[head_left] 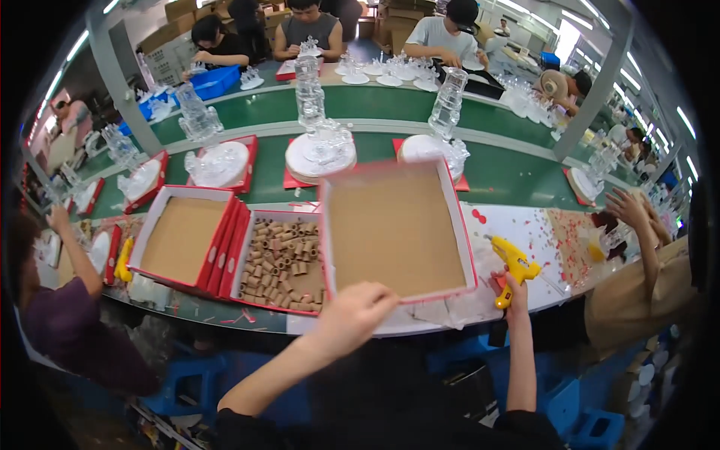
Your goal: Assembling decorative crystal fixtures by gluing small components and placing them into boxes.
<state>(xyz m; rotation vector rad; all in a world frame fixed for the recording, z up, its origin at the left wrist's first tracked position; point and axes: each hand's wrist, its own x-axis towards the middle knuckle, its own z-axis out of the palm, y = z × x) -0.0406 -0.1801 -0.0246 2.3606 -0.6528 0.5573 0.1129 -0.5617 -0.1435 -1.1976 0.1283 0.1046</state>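
My left hand (355, 319) is closed on the near edge of a shallow red box lid (397, 232), with white inner walls and a bare brown cardboard bottom. The lid is tilted up above the bench. My right hand (516, 290) grips a yellow hot glue gun (517, 266) by its handle, to the right of the lid, with the nozzle pointing up and left. Left of the lid lies a red tray of short brown cardboard tubes (281, 259), partly covered by the lid. Beside that tray stands a stack of similar red box lids (184, 236).
Green conveyor belts (510, 176) run behind the bench, carrying white discs (321, 154) with clear plastic towers (309, 94) on red trays. A white sheet (517, 225) with red scraps lies at right. Co-workers sit on both sides and opposite; blue stools (184, 382) stand below.
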